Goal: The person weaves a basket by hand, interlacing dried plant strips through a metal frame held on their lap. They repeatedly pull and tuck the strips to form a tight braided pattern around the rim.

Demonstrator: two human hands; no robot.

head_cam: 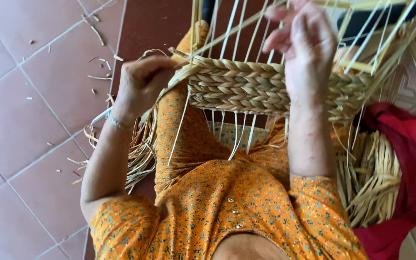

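A half-woven straw basket rests on my lap, with a band of thick plaited straw and thin pale upright stakes rising from it. My left hand grips a straw strand at the left corner of the woven band. My right hand lies over the band's right part, its fingers closed around the upright stakes. I wear an orange flowered dress and a thin bracelet on the left wrist.
A bundle of loose straw lies on a red cloth at my right. More straw strands hang by my left arm. Bits of straw are scattered over the pink tiled floor.
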